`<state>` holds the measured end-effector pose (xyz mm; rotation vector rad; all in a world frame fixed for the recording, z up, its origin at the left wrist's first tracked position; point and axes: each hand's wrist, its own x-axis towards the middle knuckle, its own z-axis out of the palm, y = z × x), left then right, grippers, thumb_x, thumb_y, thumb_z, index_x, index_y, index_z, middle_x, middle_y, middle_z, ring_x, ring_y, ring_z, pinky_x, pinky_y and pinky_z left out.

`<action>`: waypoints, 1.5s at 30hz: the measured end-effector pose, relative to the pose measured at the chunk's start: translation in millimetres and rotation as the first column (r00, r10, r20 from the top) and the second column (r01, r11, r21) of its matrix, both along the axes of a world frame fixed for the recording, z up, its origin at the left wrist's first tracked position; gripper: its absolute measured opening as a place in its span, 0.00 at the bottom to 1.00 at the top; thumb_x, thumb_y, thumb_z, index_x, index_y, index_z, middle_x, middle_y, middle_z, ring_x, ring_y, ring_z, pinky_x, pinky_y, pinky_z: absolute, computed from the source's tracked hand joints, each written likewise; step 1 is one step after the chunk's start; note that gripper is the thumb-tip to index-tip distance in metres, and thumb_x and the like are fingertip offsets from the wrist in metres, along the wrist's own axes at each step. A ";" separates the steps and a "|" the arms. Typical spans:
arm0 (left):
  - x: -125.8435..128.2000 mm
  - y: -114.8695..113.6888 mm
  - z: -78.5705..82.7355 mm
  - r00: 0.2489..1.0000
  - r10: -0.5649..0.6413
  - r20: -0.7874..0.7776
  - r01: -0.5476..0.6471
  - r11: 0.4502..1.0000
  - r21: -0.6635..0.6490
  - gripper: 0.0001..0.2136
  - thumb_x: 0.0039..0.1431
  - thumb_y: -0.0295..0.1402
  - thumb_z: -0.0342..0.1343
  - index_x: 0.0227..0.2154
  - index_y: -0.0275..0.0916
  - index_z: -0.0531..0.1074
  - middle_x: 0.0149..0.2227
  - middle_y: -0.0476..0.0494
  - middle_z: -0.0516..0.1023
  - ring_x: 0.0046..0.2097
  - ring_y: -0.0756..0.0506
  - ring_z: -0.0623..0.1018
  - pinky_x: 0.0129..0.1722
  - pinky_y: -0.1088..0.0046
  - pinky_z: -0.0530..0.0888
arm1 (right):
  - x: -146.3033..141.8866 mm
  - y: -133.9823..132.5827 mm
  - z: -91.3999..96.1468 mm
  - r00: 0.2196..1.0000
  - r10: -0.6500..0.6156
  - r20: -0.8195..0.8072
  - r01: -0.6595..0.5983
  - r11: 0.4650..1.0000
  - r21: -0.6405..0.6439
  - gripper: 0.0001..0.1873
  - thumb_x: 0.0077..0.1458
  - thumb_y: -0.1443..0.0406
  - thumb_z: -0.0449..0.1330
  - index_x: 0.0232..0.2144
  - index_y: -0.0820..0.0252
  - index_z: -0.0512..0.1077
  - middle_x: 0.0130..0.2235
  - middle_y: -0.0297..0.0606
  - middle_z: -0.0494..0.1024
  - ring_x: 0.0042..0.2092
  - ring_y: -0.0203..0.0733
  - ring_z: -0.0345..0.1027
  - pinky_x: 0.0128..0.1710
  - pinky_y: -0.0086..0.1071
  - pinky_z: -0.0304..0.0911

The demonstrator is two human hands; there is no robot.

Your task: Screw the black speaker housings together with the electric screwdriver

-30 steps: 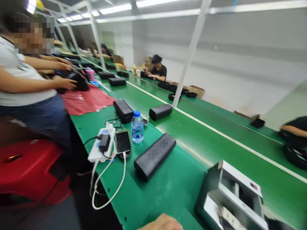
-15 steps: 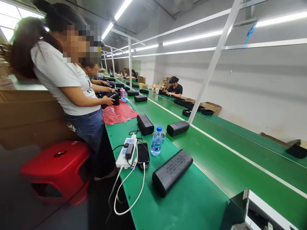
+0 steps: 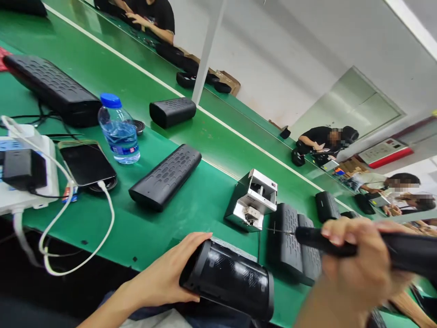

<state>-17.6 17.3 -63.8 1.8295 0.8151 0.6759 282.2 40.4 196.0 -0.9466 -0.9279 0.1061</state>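
Note:
My left hand grips one end of a black speaker housing, which lies tilted over the near edge of the bench with its glossy, perforated side facing up. My right hand is wrapped round a black electric screwdriver, raised and slightly blurred. The screwdriver's thin bit points left toward a small silver screw feeder on the bench. Behind the bit stand two more black speaker housings, side by side. Whether the bit touches anything, I cannot tell.
Left of me are a water bottle, a phone on a white cable and a power strip. Another black speaker lies on the green bench. Beyond runs a green conveyor carrying speakers, with people at its far side.
The view has swung right and down. Both my hands, the held housing and the screwdriver now show, and the screw feeder is fully in sight. The standing co-worker at left is out of view.

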 end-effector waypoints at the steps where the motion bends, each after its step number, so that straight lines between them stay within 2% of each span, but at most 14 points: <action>1: 0.4 -0.5 0.9 1.000 0.000 -0.006 0.000 1.000 -0.006 0.66 0.48 0.26 0.83 0.83 0.63 0.50 0.82 0.40 0.63 0.80 0.24 0.70 0.81 0.41 0.71 | -7.1 11.5 -3.4 0.999 0.013 0.030 -0.013 1.000 0.005 0.18 0.45 0.66 0.77 0.35 0.50 0.74 0.21 0.21 0.68 0.20 0.38 0.59 0.23 0.33 0.65; 5: 1.9 -1.1 3.0 1.000 0.018 -0.005 -0.018 1.000 0.002 0.58 0.54 0.33 0.78 0.83 0.62 0.53 0.81 0.43 0.65 0.78 0.25 0.73 0.79 0.41 0.73 | -24.8 43.4 -18.5 0.997 0.057 0.051 -0.054 0.997 -0.046 0.16 0.51 0.63 0.77 0.36 0.52 0.73 0.20 0.23 0.70 0.20 0.39 0.63 0.26 0.34 0.69; 8: 3.3 -0.8 3.1 0.999 0.050 0.008 -0.050 0.998 0.044 0.51 0.59 0.43 0.72 0.83 0.58 0.57 0.80 0.45 0.69 0.76 0.27 0.77 0.75 0.44 0.76 | -28.3 50.9 -26.0 0.997 0.066 0.036 -0.062 0.994 -0.091 0.18 0.52 0.62 0.79 0.37 0.54 0.73 0.20 0.22 0.69 0.20 0.37 0.62 0.25 0.32 0.68; 10: 4.0 -0.3 3.4 0.998 0.069 0.008 -0.069 0.996 0.058 0.49 0.59 0.45 0.70 0.82 0.57 0.60 0.78 0.45 0.72 0.75 0.27 0.78 0.73 0.45 0.77 | -29.2 52.2 -29.0 0.997 0.067 0.029 -0.063 0.992 -0.110 0.19 0.52 0.62 0.80 0.37 0.54 0.73 0.20 0.21 0.69 0.20 0.36 0.62 0.24 0.30 0.67; 15: 3.8 0.7 5.1 0.997 0.074 0.007 -0.075 0.996 0.050 0.48 0.58 0.42 0.70 0.82 0.56 0.63 0.79 0.44 0.73 0.77 0.29 0.77 0.74 0.46 0.77 | -31.4 44.1 -26.2 0.997 0.076 0.031 -0.071 0.988 -0.138 0.16 0.54 0.64 0.78 0.39 0.55 0.74 0.21 0.22 0.68 0.20 0.36 0.62 0.23 0.31 0.65; 21: 3.6 0.4 6.4 0.996 0.085 0.004 -0.085 0.995 0.045 0.47 0.57 0.43 0.69 0.81 0.54 0.65 0.78 0.43 0.74 0.76 0.30 0.78 0.73 0.48 0.77 | -35.1 37.8 -19.3 0.995 0.056 0.083 -0.056 0.998 -0.001 0.13 0.56 0.68 0.73 0.37 0.53 0.72 0.21 0.21 0.68 0.20 0.35 0.61 0.24 0.32 0.67; 26: 4.0 -0.4 4.3 0.996 0.083 -0.005 -0.083 0.996 0.039 0.49 0.55 0.40 0.69 0.81 0.59 0.61 0.78 0.44 0.72 0.76 0.30 0.77 0.74 0.47 0.76 | -34.9 44.7 -28.1 0.994 0.077 0.080 -0.071 0.995 -0.075 0.14 0.60 0.66 0.75 0.39 0.55 0.72 0.22 0.22 0.70 0.21 0.36 0.65 0.24 0.31 0.67; 32: 3.3 -1.6 2.7 0.998 0.069 -0.006 -0.068 0.997 0.028 0.51 0.55 0.37 0.68 0.81 0.66 0.56 0.80 0.46 0.69 0.77 0.30 0.77 0.74 0.45 0.76 | -33.5 43.0 -28.1 0.997 0.066 0.041 -0.059 0.988 -0.142 0.15 0.59 0.64 0.76 0.40 0.55 0.72 0.22 0.21 0.68 0.21 0.35 0.63 0.25 0.31 0.67; 38: 1.9 0.2 1.6 0.997 0.073 -0.005 -0.072 0.996 0.045 0.51 0.55 0.38 0.69 0.81 0.67 0.57 0.79 0.49 0.71 0.77 0.30 0.77 0.74 0.46 0.77 | -25.3 24.5 -23.5 0.996 0.081 0.038 -0.073 0.981 -0.181 0.15 0.57 0.64 0.77 0.39 0.54 0.74 0.21 0.21 0.68 0.19 0.35 0.61 0.23 0.31 0.64; 42: 1.6 0.9 -2.9 0.997 0.072 -0.009 -0.071 0.996 0.056 0.52 0.55 0.40 0.70 0.82 0.67 0.56 0.79 0.50 0.71 0.77 0.30 0.77 0.75 0.47 0.77 | -14.1 -4.6 -8.8 0.998 0.029 0.058 -0.017 0.981 -0.195 0.14 0.52 0.65 0.76 0.38 0.53 0.77 0.21 0.22 0.67 0.19 0.35 0.56 0.21 0.32 0.61; 45: 1.1 0.5 -5.3 0.997 0.078 -0.012 -0.077 0.995 0.059 0.51 0.56 0.41 0.70 0.82 0.68 0.57 0.79 0.51 0.71 0.76 0.32 0.78 0.74 0.50 0.77 | -10.9 -24.0 2.7 0.999 -0.023 0.037 0.031 0.973 -0.230 0.15 0.46 0.65 0.75 0.36 0.50 0.77 0.20 0.21 0.64 0.18 0.36 0.51 0.20 0.33 0.55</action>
